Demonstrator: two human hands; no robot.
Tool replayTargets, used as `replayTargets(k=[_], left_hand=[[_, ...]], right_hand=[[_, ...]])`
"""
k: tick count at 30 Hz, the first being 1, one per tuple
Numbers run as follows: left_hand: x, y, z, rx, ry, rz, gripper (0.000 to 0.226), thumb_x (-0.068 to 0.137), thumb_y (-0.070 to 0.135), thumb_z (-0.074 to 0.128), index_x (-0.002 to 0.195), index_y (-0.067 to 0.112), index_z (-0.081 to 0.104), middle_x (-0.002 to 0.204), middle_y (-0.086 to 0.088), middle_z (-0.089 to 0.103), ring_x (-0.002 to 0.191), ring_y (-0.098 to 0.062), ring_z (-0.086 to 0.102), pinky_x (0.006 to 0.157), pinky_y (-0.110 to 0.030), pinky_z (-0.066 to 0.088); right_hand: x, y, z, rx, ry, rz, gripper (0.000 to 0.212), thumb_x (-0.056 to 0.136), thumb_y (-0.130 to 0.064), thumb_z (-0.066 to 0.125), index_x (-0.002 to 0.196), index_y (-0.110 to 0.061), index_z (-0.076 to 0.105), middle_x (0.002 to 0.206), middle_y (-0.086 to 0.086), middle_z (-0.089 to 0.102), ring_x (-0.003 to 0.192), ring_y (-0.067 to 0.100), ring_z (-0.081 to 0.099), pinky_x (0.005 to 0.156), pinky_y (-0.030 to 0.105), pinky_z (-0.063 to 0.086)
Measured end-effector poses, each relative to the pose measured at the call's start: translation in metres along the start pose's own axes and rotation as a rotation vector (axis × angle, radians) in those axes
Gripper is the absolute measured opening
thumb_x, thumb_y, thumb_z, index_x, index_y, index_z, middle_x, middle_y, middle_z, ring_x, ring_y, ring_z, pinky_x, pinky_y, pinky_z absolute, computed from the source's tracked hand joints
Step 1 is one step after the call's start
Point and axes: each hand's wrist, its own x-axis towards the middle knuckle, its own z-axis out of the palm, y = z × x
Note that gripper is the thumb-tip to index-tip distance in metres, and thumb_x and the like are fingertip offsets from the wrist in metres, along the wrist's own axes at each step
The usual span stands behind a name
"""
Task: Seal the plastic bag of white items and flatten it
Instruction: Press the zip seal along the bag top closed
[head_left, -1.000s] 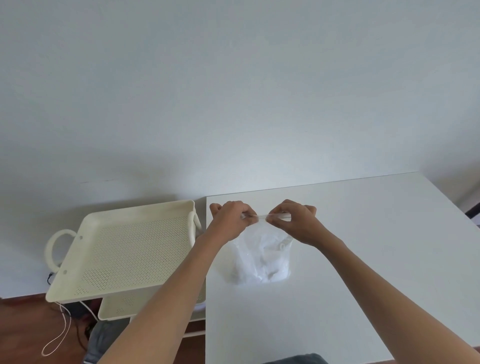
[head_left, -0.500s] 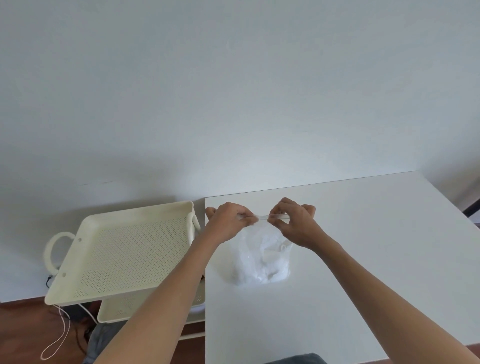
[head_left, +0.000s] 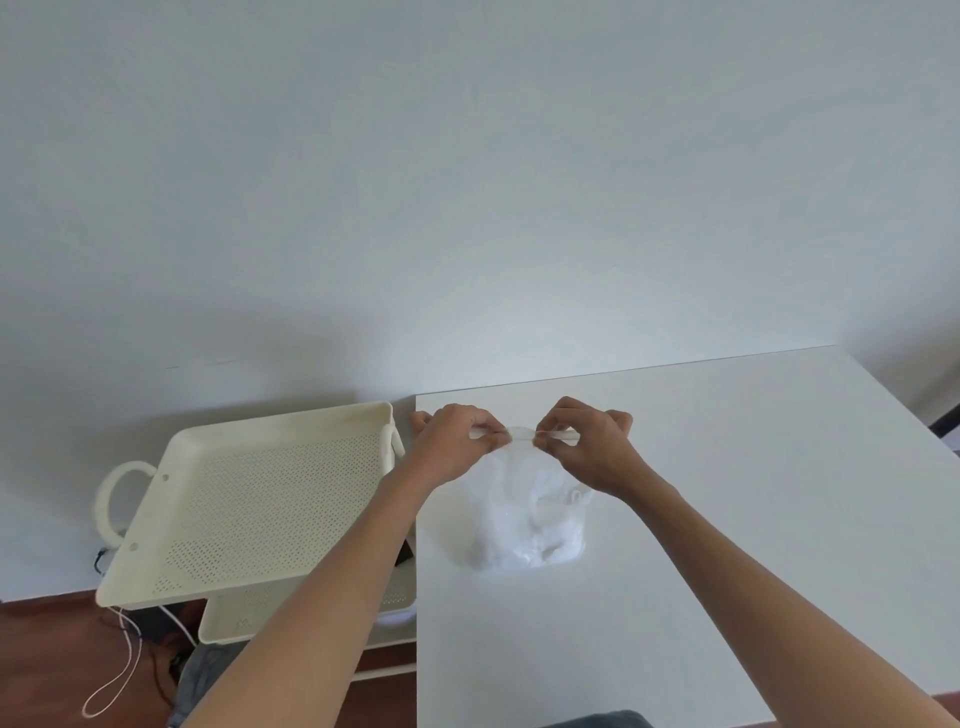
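bag (head_left: 524, 514): clear crinkled plastic | table (head_left: 753, 493): matt white | tray (head_left: 270, 499): perforated cream

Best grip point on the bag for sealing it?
Probably the top strip of the bag, pinched from above. The bag stands upright on the table, mouth up, contents bulging below; the left hand and right hand already pinch that strip.

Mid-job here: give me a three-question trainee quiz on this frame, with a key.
1. True or false: both hands pinch the bag's top edge.
2. Where does the bag rest? A on the table, B in the tray, C on the floor.
3. The tray stands on the person's ____ side.

Key:
1. True: left hand and right hand pinch the bag.
2. A, the table.
3. Left: tray.
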Motion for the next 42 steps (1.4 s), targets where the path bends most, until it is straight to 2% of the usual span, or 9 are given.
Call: replayTargets(k=[3,7,11,14,20,26,31,37,42], left_hand=[[-0.001,0.001,-0.004,0.059,0.011,0.020,0.017,0.093,0.046,0.068,0.094,0.032,0.077,0.100,0.018,0.072,0.095,0.000,0.050,0.073,-0.037,0.011],[-0.001,0.003,-0.002,0.081,0.028,0.016,0.016,0.093,0.045,0.070,0.093,0.031,0.077,0.091,0.019,0.068,0.082,0.011,0.045,0.072,-0.037,0.011],[-0.002,0.001,0.000,0.029,0.023,0.010,0.019,0.092,0.051,0.067,0.095,0.034,0.077,0.100,0.019,0.072,0.088,0.012,0.045,0.075,-0.036,0.014],[-0.004,-0.004,-0.002,-0.021,0.018,-0.009,0.023,0.090,0.055,0.068,0.100,0.036,0.077,0.094,0.024,0.069,0.086,0.025,0.035,0.076,-0.035,0.014],[-0.008,-0.003,-0.003,0.053,0.045,-0.009,0.013,0.095,0.042,0.066,0.095,0.033,0.074,0.094,0.022,0.066,0.086,0.005,0.045,0.074,-0.036,0.012],[-0.007,-0.003,-0.002,-0.006,0.035,0.003,0.018,0.092,0.050,0.067,0.096,0.035,0.075,0.091,0.026,0.064,0.086,0.026,0.037,0.076,-0.035,0.014],[-0.008,-0.017,-0.009,-0.077,0.008,-0.043,0.021,0.093,0.050,0.066,0.104,0.034,0.075,0.088,0.028,0.061,0.079,0.034,0.021,0.080,-0.031,0.015],[-0.008,-0.015,-0.010,-0.027,0.092,-0.027,0.020,0.093,0.046,0.069,0.099,0.029,0.079,0.104,0.017,0.073,0.085,0.018,0.035,0.082,-0.034,0.016],[-0.008,-0.014,-0.011,-0.049,0.041,-0.019,0.028,0.090,0.056,0.068,0.102,0.033,0.077,0.104,0.021,0.072,0.092,0.014,0.043,0.088,-0.035,0.018]], right_hand=[[0.000,-0.003,0.004,-0.009,-0.052,0.014,0.013,0.097,-0.035,0.065,0.084,-0.034,0.066,0.098,-0.016,0.063,0.093,-0.004,0.059,0.100,0.034,0.020],[0.003,-0.005,0.006,0.020,-0.098,0.022,0.018,0.096,-0.048,0.064,0.089,-0.032,0.068,0.103,-0.016,0.068,0.101,-0.004,0.061,0.097,0.030,0.017],[0.006,-0.005,0.010,-0.008,-0.051,0.025,0.011,0.098,-0.037,0.063,0.089,-0.031,0.063,0.099,-0.015,0.067,0.093,-0.008,0.058,0.098,0.032,0.019],[0.006,-0.006,0.013,-0.025,-0.012,0.015,0.013,0.098,-0.029,0.064,0.087,-0.032,0.060,0.097,-0.014,0.064,0.090,-0.011,0.054,0.102,0.035,0.019],[0.005,-0.010,0.013,-0.019,-0.067,0.013,0.013,0.097,-0.045,0.064,0.092,-0.033,0.067,0.103,-0.017,0.067,0.100,-0.004,0.060,0.103,0.034,0.019],[0.006,-0.015,0.016,-0.036,-0.014,0.003,0.013,0.099,-0.037,0.064,0.088,-0.031,0.062,0.101,-0.014,0.068,0.097,0.002,0.060,0.099,0.035,0.020],[0.007,-0.013,0.017,-0.003,0.015,0.002,0.016,0.098,-0.037,0.067,0.083,-0.032,0.062,0.099,-0.015,0.069,0.090,-0.009,0.057,0.098,0.033,0.019],[0.008,-0.016,0.021,0.033,-0.071,-0.012,0.017,0.098,-0.048,0.063,0.094,-0.034,0.073,0.103,-0.017,0.066,0.099,-0.005,0.062,0.096,0.029,0.018],[0.013,-0.022,0.026,-0.012,-0.023,-0.037,0.010,0.100,-0.032,0.063,0.091,-0.034,0.066,0.097,-0.017,0.063,0.090,-0.008,0.058,0.096,0.033,0.020]])
